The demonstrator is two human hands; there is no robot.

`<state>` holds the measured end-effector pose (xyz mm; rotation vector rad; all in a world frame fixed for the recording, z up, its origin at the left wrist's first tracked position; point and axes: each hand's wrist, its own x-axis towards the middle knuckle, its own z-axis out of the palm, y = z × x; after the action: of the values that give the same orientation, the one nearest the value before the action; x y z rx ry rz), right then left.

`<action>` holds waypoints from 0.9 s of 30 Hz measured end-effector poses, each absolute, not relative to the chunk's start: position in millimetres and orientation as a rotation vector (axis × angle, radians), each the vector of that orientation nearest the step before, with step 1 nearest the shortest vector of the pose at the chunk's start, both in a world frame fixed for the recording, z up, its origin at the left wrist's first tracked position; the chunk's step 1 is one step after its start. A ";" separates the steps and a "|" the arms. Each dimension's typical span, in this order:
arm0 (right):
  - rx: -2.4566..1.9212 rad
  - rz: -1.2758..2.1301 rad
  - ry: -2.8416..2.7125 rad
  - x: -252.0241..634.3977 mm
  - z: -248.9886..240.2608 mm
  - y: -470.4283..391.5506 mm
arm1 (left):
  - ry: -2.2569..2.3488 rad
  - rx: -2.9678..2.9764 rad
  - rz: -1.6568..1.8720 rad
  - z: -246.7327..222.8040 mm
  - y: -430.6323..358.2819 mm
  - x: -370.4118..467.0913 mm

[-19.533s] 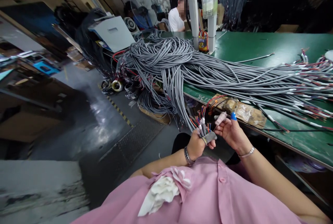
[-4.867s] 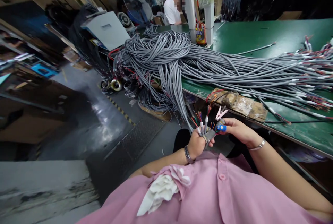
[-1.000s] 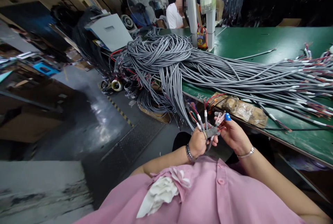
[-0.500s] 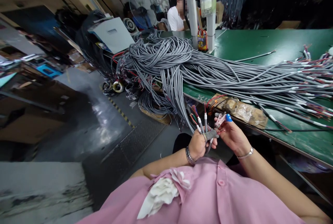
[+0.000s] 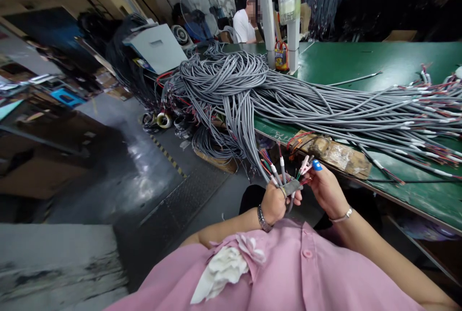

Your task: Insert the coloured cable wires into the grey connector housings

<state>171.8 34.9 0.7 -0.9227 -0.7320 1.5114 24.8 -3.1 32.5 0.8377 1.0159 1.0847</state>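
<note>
The left hand (image 5: 275,202) is fisted around grey cable ends (image 5: 275,172), held upright. The right hand (image 5: 325,187) pinches their coloured wires (image 5: 303,166), which fan out just off the table's (image 5: 361,63) near edge.

1. The left hand (image 5: 275,201) is curled into a fist, thumb on top in a grey finger cot, a metal bracelet on its wrist.
2. The right hand (image 5: 327,188) is raised just beside it, fingers pinched, one fingertip capped blue, a thin bangle on its wrist.
3. Both forearms are bare.
</note>
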 end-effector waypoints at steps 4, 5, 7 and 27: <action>-1.036 1.301 -0.848 172.4 -2.3 34.5 | 1.039 0.854 1.090 32.0 1.1 29.1; -1.012 1.362 -0.843 172.0 -1.3 34.9 | 1.039 0.854 1.089 31.4 2.0 29.9; -0.931 1.524 -0.803 170.3 2.0 36.0 | 1.030 0.845 1.092 29.7 3.3 31.0; -0.726 1.881 -0.505 170.7 5.0 37.1 | 1.028 0.874 1.080 19.3 -6.9 19.8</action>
<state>170.7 37.1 5.0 -0.7259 -0.5050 1.8812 19.8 -6.9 19.3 0.8738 1.0277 1.0797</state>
